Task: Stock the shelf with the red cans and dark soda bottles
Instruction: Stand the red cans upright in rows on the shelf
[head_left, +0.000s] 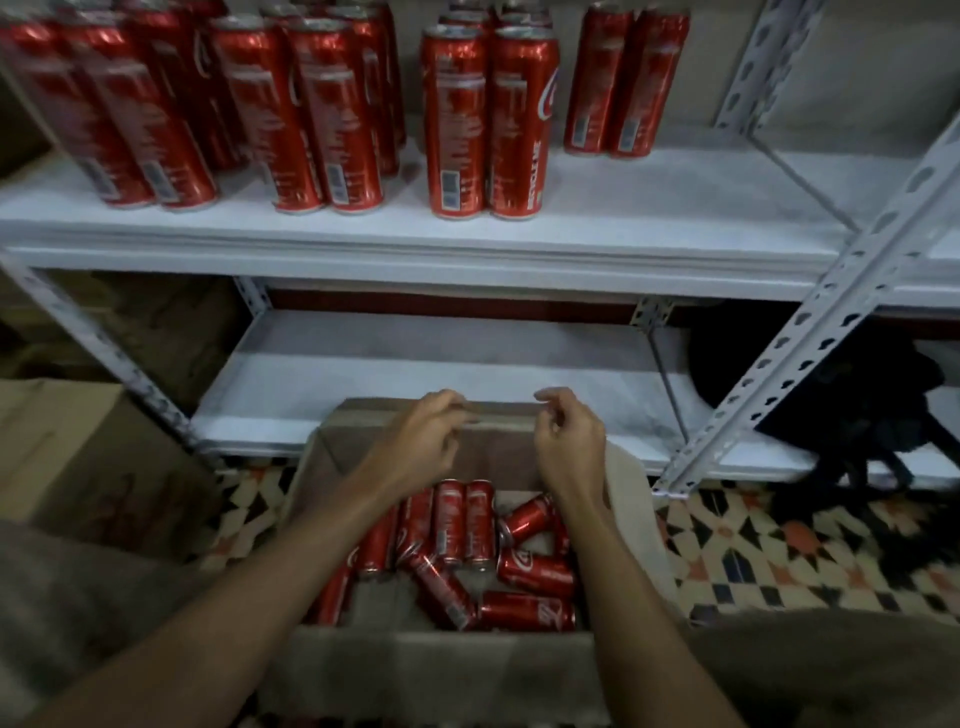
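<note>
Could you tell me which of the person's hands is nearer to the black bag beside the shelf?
Right. The right hand is above the box's far edge, closer to the black bag; the left hand sits farther left.

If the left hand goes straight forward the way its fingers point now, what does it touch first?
Probably the far flap of the box: the left hand is already at it. Beyond lies the bare lower shelf. Depth is unclear.

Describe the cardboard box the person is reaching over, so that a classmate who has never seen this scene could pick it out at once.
Start at the white metal shelving, whose upper shelf carries upright red cans. On the patterned floor just before its lower shelf sits an open cardboard box, both hands over its far edge. Unlike the closed box to its left, it holds loose red cans lying on their sides.
</note>
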